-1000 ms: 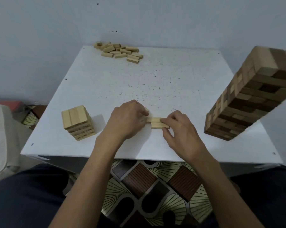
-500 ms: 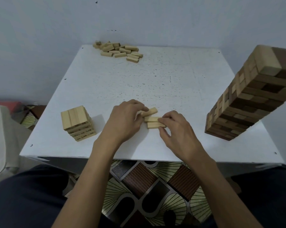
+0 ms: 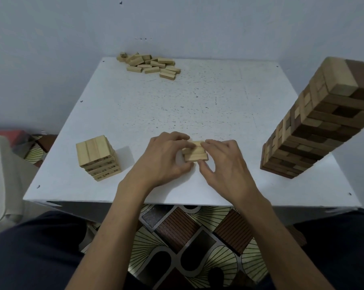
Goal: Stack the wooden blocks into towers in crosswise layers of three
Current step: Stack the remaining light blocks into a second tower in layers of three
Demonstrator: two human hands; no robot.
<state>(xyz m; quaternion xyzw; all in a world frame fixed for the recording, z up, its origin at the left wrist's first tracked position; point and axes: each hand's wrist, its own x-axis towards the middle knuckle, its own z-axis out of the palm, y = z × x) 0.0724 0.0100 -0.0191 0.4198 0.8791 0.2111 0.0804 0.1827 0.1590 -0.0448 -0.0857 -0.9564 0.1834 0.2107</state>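
We look down from head height onto a white, speckled table [image 3: 197, 105] set against a pale wall. Near the front middle of the table, two bare hands meet around a small bundle of light wooden blocks [image 3: 196, 156] resting on the tabletop. The blocks lie lengthwise from left to right, and the fingers hide too much for us to count them. The left hand [image 3: 164, 159] curls its fingers over the bundle's left end, with the thumb tucked under at the near side, so it grips that end. The right hand [image 3: 226, 164] lays its forefinger along the top of the bundle and sets its thumb against the near right corner, pinching the blocks from that side. To the left, well apart from the hands, stands a short tower [image 3: 96, 156] of the same pale blocks, with three blocks side by side on top and printed numbers on its near face. At the right edge rises a tall tower [image 3: 315, 126] of mixed light and dark blocks. A loose pile of blocks [image 3: 150, 64] lies at the far edge. Below the table we see a patterned floor [image 3: 187, 237].
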